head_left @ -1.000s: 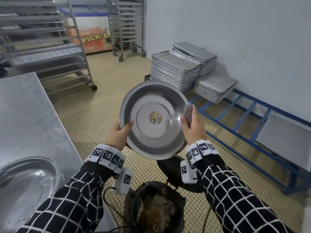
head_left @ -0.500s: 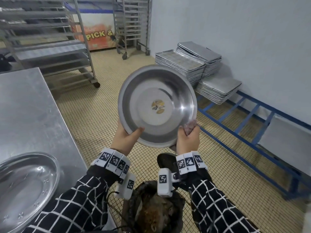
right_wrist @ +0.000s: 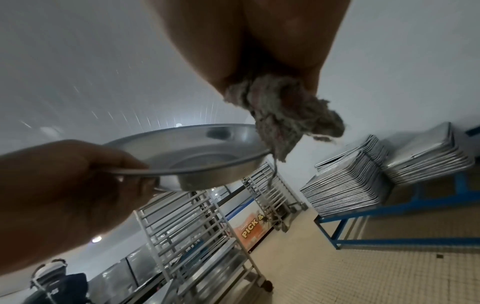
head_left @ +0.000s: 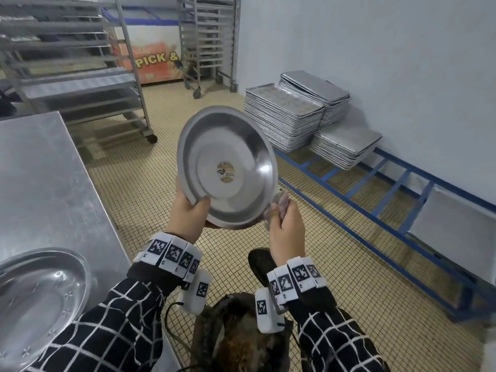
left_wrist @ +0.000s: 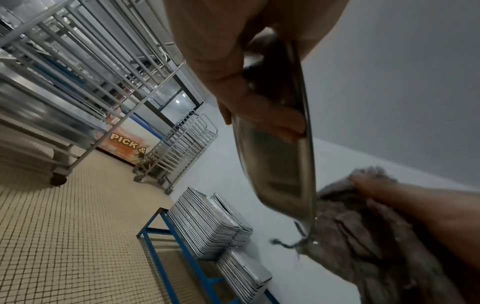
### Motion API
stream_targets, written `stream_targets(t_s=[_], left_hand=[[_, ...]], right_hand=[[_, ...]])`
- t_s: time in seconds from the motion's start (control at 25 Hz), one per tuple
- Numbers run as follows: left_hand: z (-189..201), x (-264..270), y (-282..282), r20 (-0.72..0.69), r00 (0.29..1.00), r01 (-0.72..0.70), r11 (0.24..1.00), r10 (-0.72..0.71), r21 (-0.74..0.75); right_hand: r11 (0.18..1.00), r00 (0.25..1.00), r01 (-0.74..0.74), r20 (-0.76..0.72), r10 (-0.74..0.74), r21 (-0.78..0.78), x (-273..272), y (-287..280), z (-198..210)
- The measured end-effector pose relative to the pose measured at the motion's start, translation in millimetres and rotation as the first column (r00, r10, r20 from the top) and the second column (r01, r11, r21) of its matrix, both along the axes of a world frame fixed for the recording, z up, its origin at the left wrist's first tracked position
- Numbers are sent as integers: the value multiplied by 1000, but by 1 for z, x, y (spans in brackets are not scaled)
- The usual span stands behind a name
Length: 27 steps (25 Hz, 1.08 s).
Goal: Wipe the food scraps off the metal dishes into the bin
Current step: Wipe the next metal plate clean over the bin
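**Count of Things in the Kitchen**

Two metal dishes are showing: one round dish (head_left: 226,167) being held up in the middle, one oval dish (head_left: 35,299) lying on the near left table (head_left: 40,170). One rag (right_wrist: 283,115) is showing, and one bin (head_left: 241,339) is sitting near. Three stacks of trays (head_left: 284,119) are resting far right. Two wheeled racks (head_left: 206,41) are standing far left.

Bin (head_left: 241,342) cut off below — wrist cameras hide part of its rim.
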<state>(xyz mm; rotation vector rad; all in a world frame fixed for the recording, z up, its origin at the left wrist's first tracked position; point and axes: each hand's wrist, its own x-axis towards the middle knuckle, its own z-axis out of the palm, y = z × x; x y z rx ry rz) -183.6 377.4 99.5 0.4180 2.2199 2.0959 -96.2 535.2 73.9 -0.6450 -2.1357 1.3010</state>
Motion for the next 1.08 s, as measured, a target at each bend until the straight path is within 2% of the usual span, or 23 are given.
stream_targets(t_s=[0.08,0.16,0.24,0.32,0.4,0.52,0.6,0.72,0.84,0.96,1.08], left_hand=[[-1,4,1,-17,1000,19,998,-20,-57],[-1,8,3,11,999,47,998,-47,-41],[0,10,4,26,997,66,998,-66,-13],[1,6,1,29,997,71,997,-71,-7],[1,2,-5,41,997,67,998,-66,-12],[-3,-2,-14,81,994,71,997,-70,-4],[-5,-1,-16,88,992,87,996,-86,-6],[-5,0,-15,97,992,74,997,-77,28],[0,2,-11,96,995,30,996,-39,87],[6,1,-10,68,998,-10,992,2,123],[10,1,-12,68,998,-18,987,7,159]], right_hand=[[996,997,-74,22,72,56,-2,-9,0],[968,972,-231,57,226,96,-4,-24,-1],[860,894,-449,135,428,244,-2,-42,-8],[711,821,-570,257,509,412,4,-48,-22],[623,812,-583,369,452,521,10,-34,-35],[492,828,-552,512,229,672,13,3,-52],[497,832,-512,548,84,700,9,23,-56],[578,850,-421,526,-17,699,1,23,-48],[649,862,-411,505,48,640,-1,-8,-39],[695,902,-401,389,187,597,9,-40,-41],[656,925,-371,325,198,657,23,-39,-51]])
